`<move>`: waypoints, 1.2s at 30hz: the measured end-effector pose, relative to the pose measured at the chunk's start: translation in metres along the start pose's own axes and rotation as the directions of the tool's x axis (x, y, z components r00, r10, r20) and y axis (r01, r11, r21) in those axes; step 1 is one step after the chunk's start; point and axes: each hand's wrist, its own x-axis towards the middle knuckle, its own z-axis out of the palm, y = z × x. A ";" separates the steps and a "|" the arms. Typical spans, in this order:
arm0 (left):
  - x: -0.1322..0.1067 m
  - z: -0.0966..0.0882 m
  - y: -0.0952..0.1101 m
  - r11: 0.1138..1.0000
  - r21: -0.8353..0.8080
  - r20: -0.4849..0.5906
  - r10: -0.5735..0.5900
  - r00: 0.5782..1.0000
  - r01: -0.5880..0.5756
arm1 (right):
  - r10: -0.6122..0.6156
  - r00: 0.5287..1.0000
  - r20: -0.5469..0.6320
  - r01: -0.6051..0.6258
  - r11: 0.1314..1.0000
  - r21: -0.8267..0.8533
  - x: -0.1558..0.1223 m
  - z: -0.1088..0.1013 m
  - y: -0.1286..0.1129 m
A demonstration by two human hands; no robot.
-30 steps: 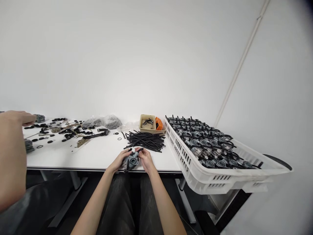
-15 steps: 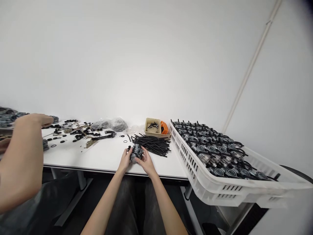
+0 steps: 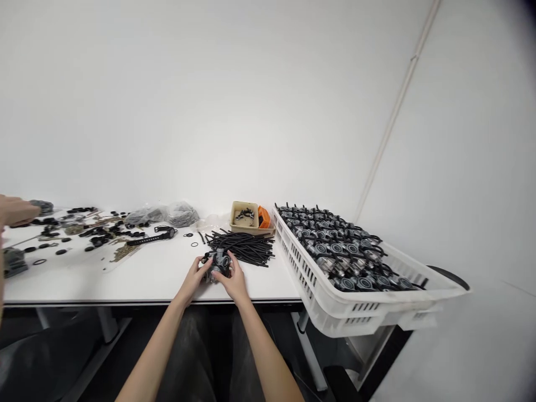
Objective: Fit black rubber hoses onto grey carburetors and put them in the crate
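A small grey and black carburetor (image 3: pixel 219 261) is held just above the front part of the white table (image 3: pixel 159 273). My left hand (image 3: pixel 196 279) grips it from the left side, and my right hand (image 3: pixel 234 280) has its fingers closed round the right side. The round bore of the carburetor faces up and to the right. Right behind it lies a pile of black rubber hoses (image 3: pixel 247 245). What the fingertips touch underneath is hidden.
On the right, a white crate (image 3: pixel 310 290) holds rows of carburetors with black hoses. Behind the hoses stand a beige tray (image 3: pixel 239 228) and an orange basket (image 3: pixel 263 216). A wristwatch (image 3: pixel 153 237), bagged parts (image 3: pixel 182 214) and a co-worker's hand (image 3: pixel 17 211) are leftward.
My view has turned right, so everything sits further left in the picture. Both hands keep hold of the carburetor, which appears slightly turned. Less of the co-worker's arm shows at the left edge.
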 end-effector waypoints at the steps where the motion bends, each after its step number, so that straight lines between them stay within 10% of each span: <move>1: 0.000 -0.001 -0.001 1.000 0.010 0.000 -0.007 1.000 0.007 | -0.009 1.000 -0.012 0.009 1.000 -0.017 -0.001 0.000 -0.001; 12: 0.002 -0.006 0.006 0.986 -0.103 0.000 -0.131 0.991 0.130 | -0.020 0.953 -0.304 0.107 0.956 0.273 -0.012 0.001 -0.025; 20: 0.001 -0.009 -0.002 0.997 -0.022 0.012 -0.080 0.997 0.081 | -0.347 0.784 -0.515 0.446 0.891 0.078 -0.043 -0.043 -0.170; 27: 0.002 -0.012 -0.005 0.996 0.073 0.004 -0.046 0.999 0.046 | -0.710 0.477 -0.518 0.410 0.701 -0.584 -0.069 -0.186 -0.293; 36: 0.005 -0.015 -0.008 0.984 0.160 -0.003 -0.079 0.997 0.078 | -0.564 0.685 -0.461 -0.357 0.292 -0.887 -0.062 -0.419 -0.335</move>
